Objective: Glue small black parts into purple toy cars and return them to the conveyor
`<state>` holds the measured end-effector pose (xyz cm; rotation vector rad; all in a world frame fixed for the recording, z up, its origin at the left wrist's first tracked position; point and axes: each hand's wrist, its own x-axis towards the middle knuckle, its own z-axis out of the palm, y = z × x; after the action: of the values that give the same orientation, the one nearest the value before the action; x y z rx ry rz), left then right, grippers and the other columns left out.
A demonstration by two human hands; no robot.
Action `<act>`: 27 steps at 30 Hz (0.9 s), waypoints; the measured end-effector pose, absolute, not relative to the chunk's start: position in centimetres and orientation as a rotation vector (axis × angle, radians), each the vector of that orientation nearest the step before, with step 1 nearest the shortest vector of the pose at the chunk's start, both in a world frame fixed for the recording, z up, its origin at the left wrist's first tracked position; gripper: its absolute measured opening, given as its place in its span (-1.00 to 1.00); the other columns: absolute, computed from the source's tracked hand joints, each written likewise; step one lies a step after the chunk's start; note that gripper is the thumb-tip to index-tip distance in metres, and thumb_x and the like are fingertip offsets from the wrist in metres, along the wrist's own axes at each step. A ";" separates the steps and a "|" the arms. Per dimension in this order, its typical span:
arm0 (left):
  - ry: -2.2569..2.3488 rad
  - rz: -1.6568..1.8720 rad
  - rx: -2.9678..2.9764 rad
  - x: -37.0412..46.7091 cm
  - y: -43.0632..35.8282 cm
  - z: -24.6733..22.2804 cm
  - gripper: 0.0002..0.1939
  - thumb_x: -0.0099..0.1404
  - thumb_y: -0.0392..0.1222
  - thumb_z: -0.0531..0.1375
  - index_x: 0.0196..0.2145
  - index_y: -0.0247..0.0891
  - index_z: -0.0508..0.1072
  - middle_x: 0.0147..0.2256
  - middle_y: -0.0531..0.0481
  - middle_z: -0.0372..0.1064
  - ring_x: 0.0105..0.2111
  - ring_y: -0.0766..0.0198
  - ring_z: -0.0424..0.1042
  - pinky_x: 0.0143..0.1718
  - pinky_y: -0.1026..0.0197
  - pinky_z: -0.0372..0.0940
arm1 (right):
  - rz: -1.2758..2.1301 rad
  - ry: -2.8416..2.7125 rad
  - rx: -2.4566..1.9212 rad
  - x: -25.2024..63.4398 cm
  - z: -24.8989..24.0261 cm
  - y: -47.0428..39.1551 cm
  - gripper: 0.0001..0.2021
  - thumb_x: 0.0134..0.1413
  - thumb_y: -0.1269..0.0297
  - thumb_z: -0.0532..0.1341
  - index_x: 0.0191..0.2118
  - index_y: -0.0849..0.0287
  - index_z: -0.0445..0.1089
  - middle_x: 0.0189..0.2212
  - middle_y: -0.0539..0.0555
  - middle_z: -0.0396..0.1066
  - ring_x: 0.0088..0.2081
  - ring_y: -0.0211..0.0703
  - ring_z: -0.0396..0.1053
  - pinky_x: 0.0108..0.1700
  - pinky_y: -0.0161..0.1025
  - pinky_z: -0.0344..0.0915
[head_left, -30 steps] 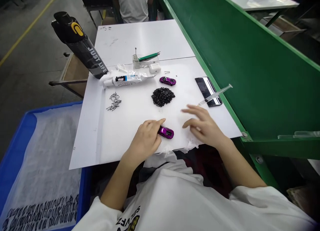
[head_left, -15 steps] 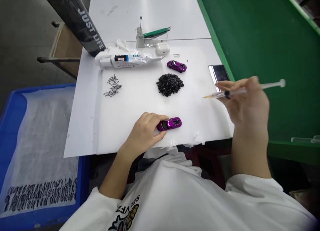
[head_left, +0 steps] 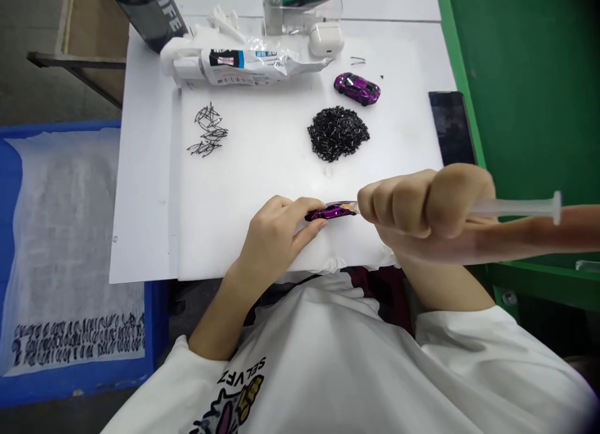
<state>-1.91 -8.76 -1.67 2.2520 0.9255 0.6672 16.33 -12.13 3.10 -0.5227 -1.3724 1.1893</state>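
Observation:
Between the thumb and fingers of my left hand (head_left: 274, 237) is a small purple toy car (head_left: 334, 211), tilted onto its side so its flank shows. My right hand (head_left: 426, 202) is closed round a syringe (head_left: 520, 209), whose plunger end sticks out to the right. The syringe's yellowish tip lies at the rear end of the car; whether it touches cannot be made out. Beyond the hands sits a pile of small black parts (head_left: 338, 134), with a second purple toy car (head_left: 357, 89) behind it. Thin black outline-shaped pieces (head_left: 209, 131) lie at the left.
At the back lie a white and blue tube (head_left: 248, 66), a white earbud case (head_left: 327, 40) and a clear box (head_left: 300, 12) with a green-handled tool. A phone (head_left: 452, 127) rests at the right edge. A dark bottle (head_left: 150, 15) stands back left; a blue crate (head_left: 157, 334) is beside the table.
My right hand has brought the syringe leftward to the held car. My left hand has tipped the car onto its side. The view has moved closer to the table.

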 end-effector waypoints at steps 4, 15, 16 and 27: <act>0.921 0.671 2.241 -1.9 -8.8 -1.8 -0.77 0.31 -0.06 0.11 -0.16 -0.19 0.44 -0.36 0.05 0.44 -0.31 0.30 0.36 -0.28 0.30 0.27 | 1.182 -1.405 -0.506 16.5 2.2 -12.2 -0.49 0.17 -0.15 -0.18 -0.61 0.12 0.02 -0.74 -0.09 -0.14 -0.67 -0.32 -0.12 -0.56 -0.26 -0.01; 0.929 0.654 2.242 -1.9 -8.8 -1.7 -0.79 0.32 -0.10 0.10 -0.17 -0.20 0.43 -0.36 0.06 0.43 -0.32 0.28 0.35 -0.30 0.27 0.28 | 1.061 -1.448 -0.523 15.8 1.8 -12.3 -0.50 0.22 -0.06 -0.26 -0.64 0.13 -0.08 -0.75 -0.09 -0.21 -0.70 -0.35 -0.18 -0.58 -0.29 -0.03; 0.930 0.653 2.239 -1.9 -8.9 -1.7 -0.80 0.32 -0.10 0.10 -0.17 -0.20 0.43 -0.36 0.06 0.43 -0.32 0.28 0.35 -0.30 0.27 0.28 | 1.055 -1.447 -0.523 15.7 1.8 -12.3 -0.50 0.22 -0.06 -0.26 -0.65 0.13 -0.08 -0.75 -0.09 -0.21 -0.70 -0.35 -0.18 -0.58 -0.29 -0.03; 0.922 0.662 2.245 -1.8 -8.8 -1.7 -0.80 0.31 -0.10 0.11 -0.17 -0.21 0.42 -0.36 0.07 0.43 -0.33 0.29 0.34 -0.30 0.28 0.27 | 1.057 -1.449 -0.539 15.8 1.5 -12.4 -0.50 0.22 -0.04 -0.24 -0.64 0.15 -0.08 -0.73 -0.09 -0.17 -0.69 -0.38 -0.15 -0.57 -0.31 0.00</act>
<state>-1.84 -8.82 -1.70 2.2450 0.9224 0.6616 15.82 -12.40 1.49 -0.5392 -1.4486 1.0573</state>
